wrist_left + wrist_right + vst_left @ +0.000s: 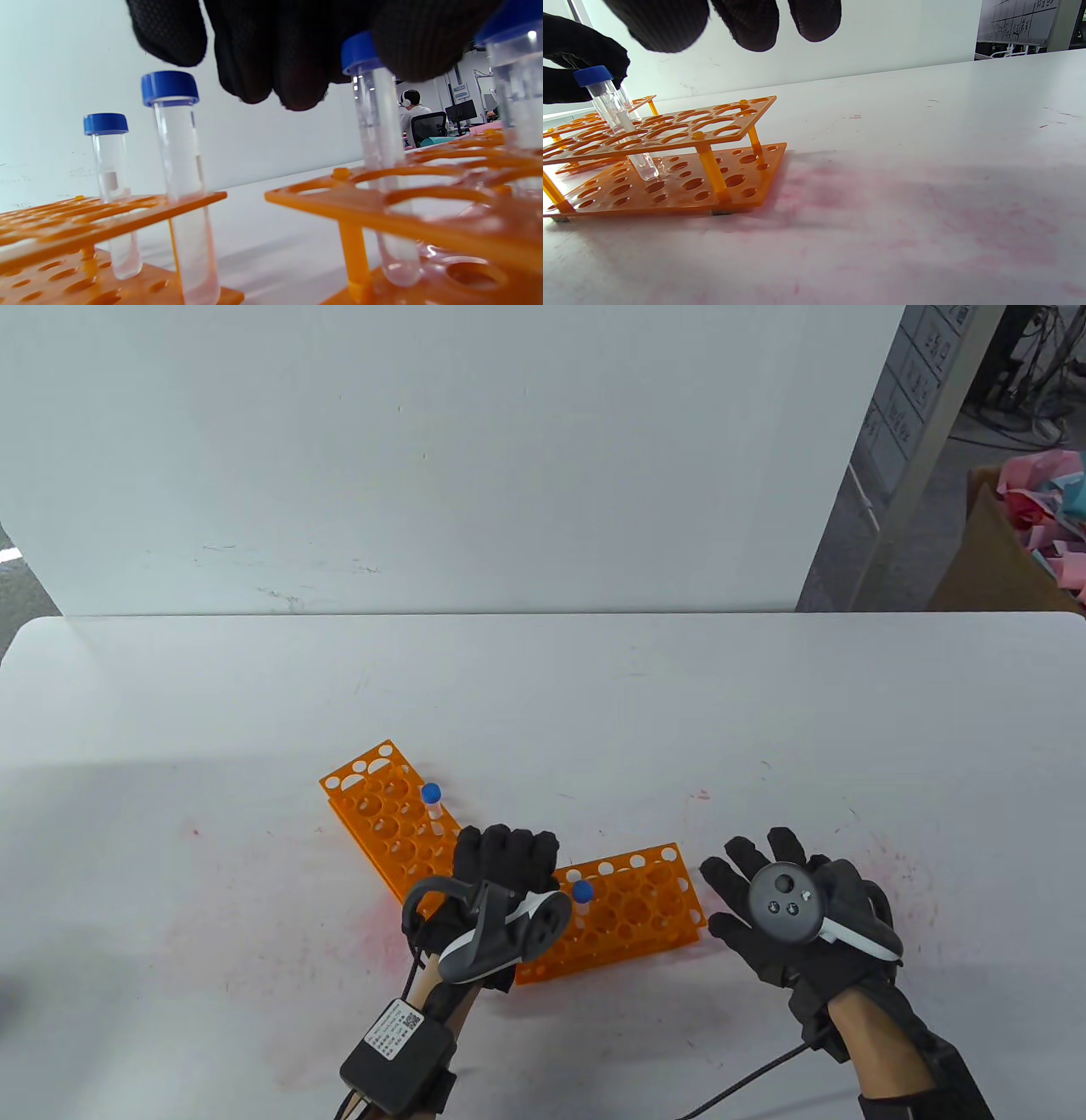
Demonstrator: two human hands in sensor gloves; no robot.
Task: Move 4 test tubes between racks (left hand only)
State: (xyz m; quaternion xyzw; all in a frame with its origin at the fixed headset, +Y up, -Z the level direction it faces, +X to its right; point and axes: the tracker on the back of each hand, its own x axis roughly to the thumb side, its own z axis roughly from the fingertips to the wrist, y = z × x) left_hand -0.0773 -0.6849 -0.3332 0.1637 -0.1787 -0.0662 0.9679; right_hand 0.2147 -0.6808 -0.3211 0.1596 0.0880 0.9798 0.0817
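Two orange racks lie on the white table, the left rack [382, 814] and the right rack [632, 908]. My left hand [507, 853] hovers curled over the gap between them. In the left wrist view its fingertips [424, 46] pinch the blue cap of a test tube [377, 161] standing in the right rack [424, 212]. Another capped tube [582, 892] stands in that rack beside the hand. Two capped tubes [110, 178] [178, 169] stand in the left rack; the table view shows one of them [431, 797]. My right hand [768, 869] rests open on the table, right of the right rack.
A white wall panel [424, 458] stands behind the table. Pink stains mark the tabletop around the racks. A cardboard box [1001, 551] with coloured paper sits beyond the back right corner.
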